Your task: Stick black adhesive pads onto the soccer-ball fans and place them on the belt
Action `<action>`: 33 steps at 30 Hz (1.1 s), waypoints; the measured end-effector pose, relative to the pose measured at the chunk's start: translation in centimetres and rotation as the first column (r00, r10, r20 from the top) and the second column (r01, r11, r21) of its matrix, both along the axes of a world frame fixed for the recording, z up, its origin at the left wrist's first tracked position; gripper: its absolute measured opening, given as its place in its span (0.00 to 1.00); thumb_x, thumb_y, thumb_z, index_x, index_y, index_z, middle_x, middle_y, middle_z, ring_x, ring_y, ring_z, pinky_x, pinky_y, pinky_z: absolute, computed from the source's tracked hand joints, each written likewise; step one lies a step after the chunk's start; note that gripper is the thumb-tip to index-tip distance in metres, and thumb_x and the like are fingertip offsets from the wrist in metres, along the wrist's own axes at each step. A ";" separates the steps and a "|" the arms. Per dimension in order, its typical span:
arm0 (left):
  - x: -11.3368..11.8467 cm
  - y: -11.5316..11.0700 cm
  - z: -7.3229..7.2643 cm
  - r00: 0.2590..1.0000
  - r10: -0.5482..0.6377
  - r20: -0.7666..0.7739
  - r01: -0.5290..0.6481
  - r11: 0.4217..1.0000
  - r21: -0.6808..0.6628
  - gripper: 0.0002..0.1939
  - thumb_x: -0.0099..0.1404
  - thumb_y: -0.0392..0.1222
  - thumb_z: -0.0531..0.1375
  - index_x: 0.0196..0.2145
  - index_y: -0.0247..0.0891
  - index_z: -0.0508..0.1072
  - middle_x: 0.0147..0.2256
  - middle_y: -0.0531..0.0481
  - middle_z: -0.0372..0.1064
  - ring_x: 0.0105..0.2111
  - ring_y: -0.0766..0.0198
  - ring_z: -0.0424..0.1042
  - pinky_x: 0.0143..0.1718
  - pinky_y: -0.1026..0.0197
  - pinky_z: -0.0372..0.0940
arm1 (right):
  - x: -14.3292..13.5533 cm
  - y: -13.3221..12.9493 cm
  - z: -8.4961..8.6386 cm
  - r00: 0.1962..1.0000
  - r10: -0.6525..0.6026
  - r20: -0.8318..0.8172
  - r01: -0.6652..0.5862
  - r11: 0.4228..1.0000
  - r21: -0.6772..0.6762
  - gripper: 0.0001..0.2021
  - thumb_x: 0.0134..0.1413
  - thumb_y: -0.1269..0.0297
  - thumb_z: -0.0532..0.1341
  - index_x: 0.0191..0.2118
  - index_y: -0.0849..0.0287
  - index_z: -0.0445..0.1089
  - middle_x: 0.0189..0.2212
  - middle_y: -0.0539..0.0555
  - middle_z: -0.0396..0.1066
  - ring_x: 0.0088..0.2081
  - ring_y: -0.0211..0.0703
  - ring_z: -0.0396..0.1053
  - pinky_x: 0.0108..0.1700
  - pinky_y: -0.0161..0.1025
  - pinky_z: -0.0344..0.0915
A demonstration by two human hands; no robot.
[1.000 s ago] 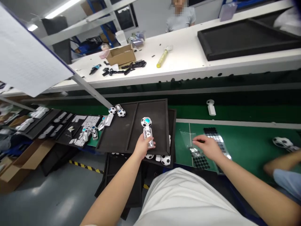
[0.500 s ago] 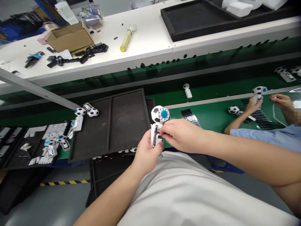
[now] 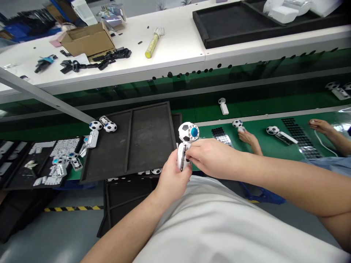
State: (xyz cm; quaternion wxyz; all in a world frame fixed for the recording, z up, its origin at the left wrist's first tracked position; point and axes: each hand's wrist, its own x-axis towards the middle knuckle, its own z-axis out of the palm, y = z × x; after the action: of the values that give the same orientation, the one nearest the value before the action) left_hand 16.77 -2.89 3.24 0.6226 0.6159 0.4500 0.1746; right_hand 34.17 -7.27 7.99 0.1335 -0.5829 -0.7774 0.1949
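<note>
My left hand (image 3: 174,179) is wrapped round the white handle of a handheld fan (image 3: 188,132) with a black-and-white soccer-ball head. The fan is held upright, its blue round centre turned to the right. Its handle is open along one side, showing dark parts inside. My right hand (image 3: 205,155) has its fingers pinched together at the open side of the handle. What lies between those fingertips is hidden.
Black divided trays (image 3: 149,138) lie left of the fan. More soccer-ball fans (image 3: 95,126) rest at their corner. A co-worker's hand (image 3: 248,138) touches another fan (image 3: 237,123) on the green bench (image 3: 260,146). A white shelf (image 3: 175,36) spans the back.
The fan in my left hand has turned slightly, so its open side faces more to the right. The co-worker's hand has moved left and lowered a fan to the bench.
</note>
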 end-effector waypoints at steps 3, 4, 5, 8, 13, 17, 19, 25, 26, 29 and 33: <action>0.0 -0.1 0.2 0.999 -0.025 -0.023 0.025 1.000 0.001 0.20 0.56 0.37 0.63 0.48 0.41 0.73 0.35 0.49 0.74 0.34 0.58 0.72 0.36 0.59 0.68 | -0.4 0.1 -0.4 0.999 -0.044 0.027 0.045 0.999 -0.004 0.06 0.57 0.74 0.59 0.32 0.62 0.74 0.31 0.54 0.74 0.31 0.40 0.68 0.30 0.36 0.55; 0.0 -0.1 0.2 0.999 -0.029 -0.029 0.029 1.000 -0.001 0.20 0.57 0.37 0.63 0.49 0.40 0.72 0.35 0.49 0.73 0.34 0.59 0.71 0.35 0.60 0.68 | -0.5 0.1 -0.6 0.997 -0.066 0.034 0.067 0.998 -0.007 0.06 0.57 0.74 0.59 0.31 0.62 0.73 0.30 0.54 0.74 0.30 0.40 0.68 0.30 0.36 0.54; 0.0 -0.1 0.2 0.999 -0.030 -0.038 0.030 1.000 0.002 0.20 0.58 0.37 0.62 0.49 0.40 0.72 0.36 0.49 0.73 0.34 0.59 0.71 0.35 0.60 0.68 | -0.7 0.1 -0.9 0.995 -0.090 0.042 0.090 0.996 -0.014 0.07 0.57 0.74 0.59 0.30 0.61 0.73 0.29 0.53 0.74 0.29 0.39 0.68 0.29 0.36 0.54; 0.0 -0.2 -0.1 0.997 -0.038 -0.067 0.040 0.999 0.026 0.20 0.60 0.38 0.61 0.50 0.42 0.70 0.37 0.50 0.73 0.34 0.61 0.71 0.36 0.61 0.68 | -1.3 0.1 -1.5 0.989 -0.133 0.071 0.135 0.991 -0.017 0.07 0.58 0.73 0.60 0.29 0.61 0.71 0.27 0.52 0.73 0.28 0.39 0.68 0.28 0.36 0.52; -0.2 -0.1 -0.9 0.999 -0.023 -0.046 0.021 0.999 -0.046 0.20 0.58 0.39 0.61 0.50 0.42 0.69 0.32 0.52 0.71 0.28 0.63 0.69 0.27 0.64 0.66 | -1.6 0.3 -1.6 0.962 -0.220 0.159 0.228 0.973 -0.035 0.07 0.60 0.66 0.61 0.31 0.62 0.70 0.27 0.55 0.72 0.30 0.44 0.71 0.29 0.38 0.54; 0.5 -0.1 -1.1 0.997 0.064 0.035 -0.054 0.973 -0.226 0.21 0.56 0.42 0.62 0.48 0.42 0.67 0.30 0.52 0.68 0.27 0.62 0.69 0.23 0.63 0.67 | -1.1 0.2 -2.5 0.849 -0.521 -0.090 0.494 0.842 -0.214 0.11 0.54 0.56 0.66 0.37 0.59 0.71 0.27 0.52 0.74 0.29 0.43 0.71 0.28 0.36 0.58; 1.1 -0.2 -1.5 0.992 0.083 0.092 -0.054 0.958 -0.282 0.24 0.56 0.45 0.64 0.50 0.42 0.66 0.33 0.50 0.69 0.28 0.61 0.70 0.23 0.61 0.68 | -0.7 0.1 -4.1 0.698 -0.594 -0.399 0.456 0.799 -0.392 0.14 0.53 0.59 0.66 0.43 0.58 0.70 0.32 0.51 0.76 0.31 0.42 0.73 0.29 0.35 0.63; 0.9 1.5 -4.3 0.980 -0.126 -0.154 0.115 0.990 -0.078 0.42 0.60 0.46 0.63 0.67 0.40 0.52 0.45 0.41 0.74 0.38 0.54 0.75 0.43 0.52 0.70 | 1.7 0.2 -14.9 0.225 -0.762 -0.608 0.383 0.643 -0.664 0.14 0.55 0.62 0.64 0.46 0.61 0.70 0.41 0.55 0.77 0.43 0.45 0.74 0.43 0.40 0.71; 0.3 2.3 -4.7 0.960 -0.110 -0.259 0.124 0.992 0.038 0.40 0.61 0.47 0.62 0.67 0.39 0.54 0.47 0.40 0.74 0.43 0.51 0.74 0.48 0.50 0.68 | 2.3 0.1 -17.1 0.219 -0.807 -0.549 0.443 0.583 -0.681 0.13 0.58 0.62 0.62 0.47 0.62 0.70 0.42 0.56 0.76 0.43 0.45 0.74 0.44 0.41 0.71; -2.4 5.4 -6.2 0.848 0.092 -0.522 0.156 0.898 0.412 0.35 0.63 0.50 0.58 0.64 0.33 0.61 0.56 0.34 0.67 0.57 0.44 0.65 0.58 0.45 0.60 | 4.8 -0.4 -22.7 0.251 -0.902 -0.351 0.548 0.431 -0.717 0.11 0.63 0.61 0.60 0.46 0.64 0.70 0.42 0.56 0.74 0.41 0.43 0.73 0.44 0.44 0.72; -6.2 8.0 -9.2 0.561 0.252 -0.789 0.298 0.827 0.476 0.32 0.66 0.53 0.53 0.63 0.32 0.65 0.63 0.27 0.56 0.64 0.33 0.53 0.60 0.35 0.53 | 10.1 1.5 -26.4 0.338 -0.931 -0.136 0.651 0.336 -0.681 0.14 0.64 0.59 0.61 0.49 0.63 0.70 0.45 0.55 0.72 0.43 0.43 0.72 0.45 0.46 0.72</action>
State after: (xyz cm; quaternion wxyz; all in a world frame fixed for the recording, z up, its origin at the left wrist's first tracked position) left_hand 10.54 5.07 -6.00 0.1295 0.7839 0.6069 -0.0195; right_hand 44.31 -5.78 -18.43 0.2530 -0.8327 -0.2162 0.4426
